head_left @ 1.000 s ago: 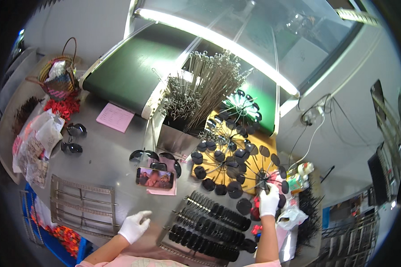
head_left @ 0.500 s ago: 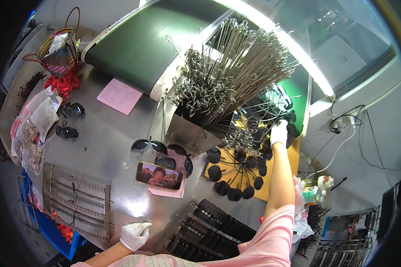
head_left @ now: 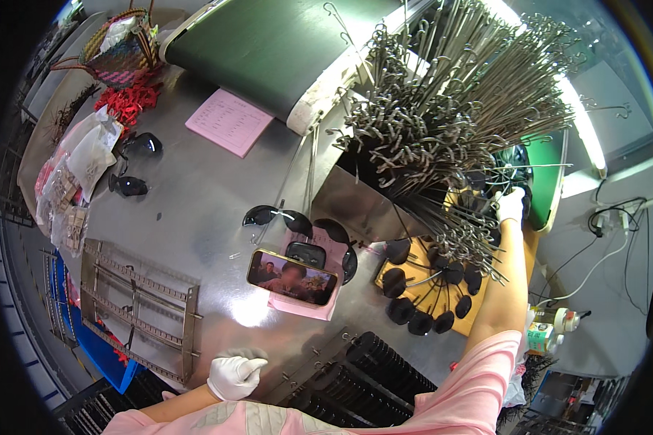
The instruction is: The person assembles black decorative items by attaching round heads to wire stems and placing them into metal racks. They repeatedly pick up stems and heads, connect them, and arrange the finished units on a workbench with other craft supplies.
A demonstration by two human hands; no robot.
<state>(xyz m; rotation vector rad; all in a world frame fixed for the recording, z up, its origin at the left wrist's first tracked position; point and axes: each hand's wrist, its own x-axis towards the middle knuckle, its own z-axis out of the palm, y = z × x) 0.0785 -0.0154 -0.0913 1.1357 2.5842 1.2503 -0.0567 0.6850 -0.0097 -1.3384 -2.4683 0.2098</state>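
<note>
My right hand (head_left: pixel 510 204), in a white glove, reaches to the far right of the table. Its fingers are closed among thin metal rods and dark pieces; what they hold is too small to make out. Just left of it stands a metal box (head_left: pixel 366 206) packed with long hooked metal rods (head_left: pixel 442 109). Nearer me, round black lens-like pieces on thin stems (head_left: pixel 421 322) lie fanned out on a yellow board (head_left: pixel 479 301). My left hand (head_left: pixel 235 377), also gloved, rests curled closed above the near edge of the table, with nothing visible in it.
A phone (head_left: pixel 292 278) playing a video leans by dark sunglasses (head_left: pixel 277 217). Racks of black pieces (head_left: pixel 384 366) lie at the near edge. A metal frame (head_left: pixel 141 312), plastic bags (head_left: pixel 80 177) and a pink notepad (head_left: pixel 228 122) are leftward. A green conveyor belt (head_left: pixel 268 54) runs behind.
The view has shifted, so the table's things sit further right in the picture. My right hand still reaches among the rods at the far right; my left hand stays curled near me.
</note>
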